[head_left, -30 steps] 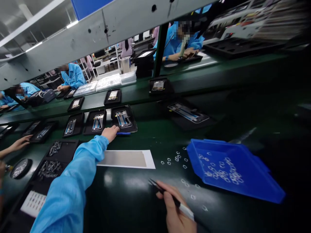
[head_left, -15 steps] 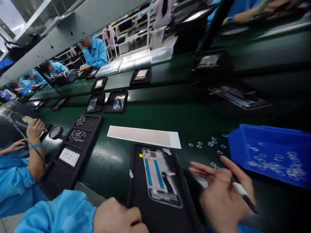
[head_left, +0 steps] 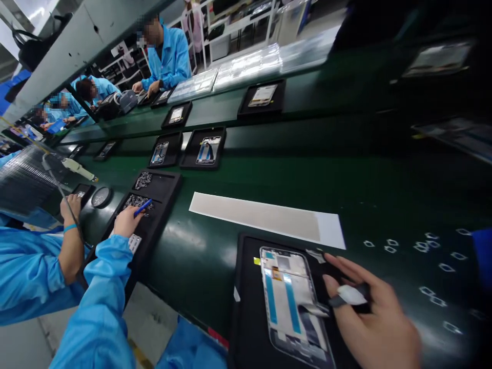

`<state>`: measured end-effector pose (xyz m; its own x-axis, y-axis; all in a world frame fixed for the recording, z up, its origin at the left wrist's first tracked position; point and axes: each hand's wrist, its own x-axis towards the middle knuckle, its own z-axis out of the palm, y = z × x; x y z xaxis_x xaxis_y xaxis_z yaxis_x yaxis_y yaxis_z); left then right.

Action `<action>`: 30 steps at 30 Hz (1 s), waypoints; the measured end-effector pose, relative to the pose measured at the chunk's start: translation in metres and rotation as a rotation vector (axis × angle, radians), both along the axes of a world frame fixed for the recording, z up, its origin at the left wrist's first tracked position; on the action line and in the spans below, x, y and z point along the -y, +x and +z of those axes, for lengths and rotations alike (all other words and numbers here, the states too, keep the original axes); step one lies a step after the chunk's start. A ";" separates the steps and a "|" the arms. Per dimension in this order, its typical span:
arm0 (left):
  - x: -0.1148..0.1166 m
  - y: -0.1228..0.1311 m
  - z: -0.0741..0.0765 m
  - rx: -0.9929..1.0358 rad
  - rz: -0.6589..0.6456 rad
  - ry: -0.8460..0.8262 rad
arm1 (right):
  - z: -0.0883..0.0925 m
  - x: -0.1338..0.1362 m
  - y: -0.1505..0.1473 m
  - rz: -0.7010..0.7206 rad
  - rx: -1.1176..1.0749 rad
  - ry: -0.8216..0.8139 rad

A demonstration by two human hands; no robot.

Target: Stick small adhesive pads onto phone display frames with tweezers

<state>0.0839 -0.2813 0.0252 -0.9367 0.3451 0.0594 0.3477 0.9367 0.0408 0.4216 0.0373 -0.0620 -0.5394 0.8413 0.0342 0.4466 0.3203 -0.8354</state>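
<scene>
Phone-like frame [head_left: 282, 302], seen from the head camera, lies face-up in a black tray [head_left: 246, 333] at lower centre right, with two blue strips along its silver back and a loose dark flap near its lower end. It looks light, thin and rather stiff, probably smooth enough to slip, and its flap and fine fittings seem fragile. The safest hold would be the tray's raised sides, or the frame's outer edges.

The right hand [head_left: 378, 318] is at the tray's right side, thumb and fingers parted, with a dark tool with a white section [head_left: 350, 295] lodged between them; whether the fingertips touch the tray, I cannot tell. The left hand [head_left: 127, 221] pinches a blue stick [head_left: 144, 206] over a compartmented tray [head_left: 163, 185] of small dark parts.

The dark green workbench [head_left: 200, 279] is glossy, with bright reflections. On it are a pale paper strip [head_left: 261, 218] and scattered small rings [head_left: 422, 247]. At left, a co-worker's hand [head_left: 71, 207] is close by; beyond, people in blue [head_left: 169, 56] sit along the line beneath a slanting grey beam [head_left: 86, 38].
</scene>
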 end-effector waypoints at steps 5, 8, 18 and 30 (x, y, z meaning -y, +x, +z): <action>0.019 -0.011 -0.013 0.054 -0.099 -0.087 | -0.005 0.001 -0.002 -0.052 -0.024 0.044; 0.020 -0.017 -0.015 0.088 -0.154 -0.097 | -0.007 0.002 -0.003 -0.065 -0.033 0.055; -0.002 0.018 0.003 0.199 -0.311 0.055 | 0.012 0.001 0.004 -0.084 -0.021 0.049; -0.084 0.133 -0.038 0.315 -0.531 0.192 | 0.048 0.048 -0.092 0.813 -0.113 -0.174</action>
<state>0.2171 -0.1975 -0.0129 -0.6237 0.7772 -0.0832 0.7061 0.6059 0.3666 0.3293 -0.0110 -0.0144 -0.9813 0.1904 0.0296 0.0434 0.3685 -0.9286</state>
